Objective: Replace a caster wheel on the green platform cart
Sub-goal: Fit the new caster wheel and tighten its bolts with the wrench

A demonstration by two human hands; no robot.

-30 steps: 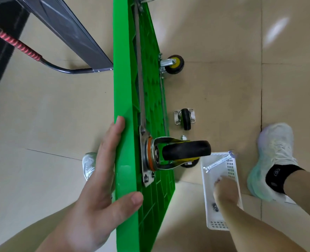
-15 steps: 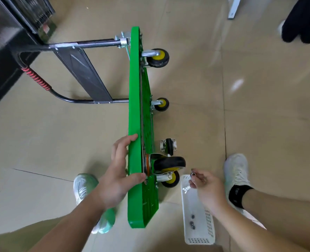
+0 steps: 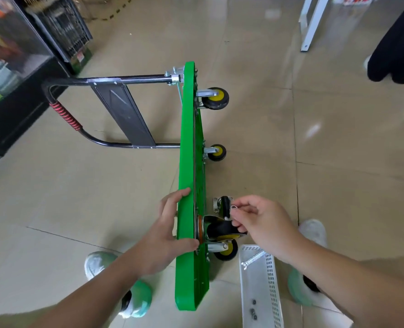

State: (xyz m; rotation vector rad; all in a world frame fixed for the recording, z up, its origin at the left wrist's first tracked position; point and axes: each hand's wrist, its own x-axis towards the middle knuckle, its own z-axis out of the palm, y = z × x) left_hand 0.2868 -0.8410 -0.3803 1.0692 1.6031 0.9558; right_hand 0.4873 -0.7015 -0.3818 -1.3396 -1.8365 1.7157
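The green platform cart (image 3: 188,143) stands on its side edge on the floor, wheels pointing right. My left hand (image 3: 170,229) grips its upper edge, thumb on the wheel side. A black caster (image 3: 219,229) with an orange ring sits against the underside near that hand. My right hand (image 3: 264,221) pinches a small metal washer or nut (image 3: 233,207) just above that caster. A loose black caster wheel (image 3: 224,204) with its mounting plate lies on the floor behind.
A white perforated tray (image 3: 270,287) on the floor at lower right holds a wrench (image 3: 253,259) and a few small nuts (image 3: 253,308). Yellow-hub casters (image 3: 216,98) project from the cart. Its folded handle (image 3: 66,117) lies left. Another person's dark leg (image 3: 395,50) stands far right.
My right hand left the tray with a small metal piece and rose to the caster on the cart. The view pulled back, showing the whole cart. My left hand stayed on the edge.
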